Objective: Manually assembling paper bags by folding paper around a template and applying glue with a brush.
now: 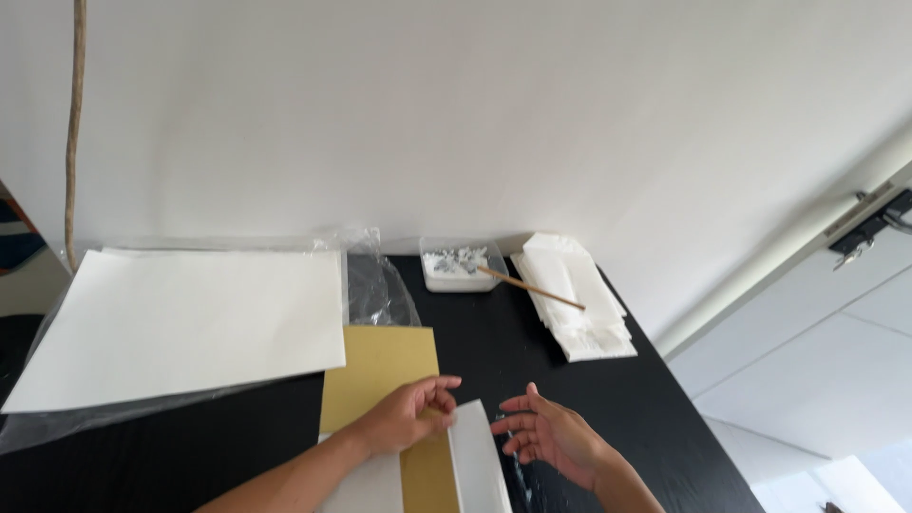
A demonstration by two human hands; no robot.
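Observation:
My left hand (407, 416) rests on a mustard-yellow card sheet (378, 372) on the black table (237, 446), its fingers curled at the edge of a narrow white paper strip (478, 467). Whether it pinches the strip I cannot tell. My right hand (549, 435) hovers open just right of that strip, palm turned inward, fingers spread, holding nothing. Another white sheet (366, 486) lies under my left forearm.
A large white sheet (180, 323) lies on clear plastic film (375, 285) at the left. At the back stand a small clear tub with white paste (458, 269) and a thin wooden stick (528, 286), beside a stack of white folded papers (575, 304). A rope (74, 133) hangs at the left wall.

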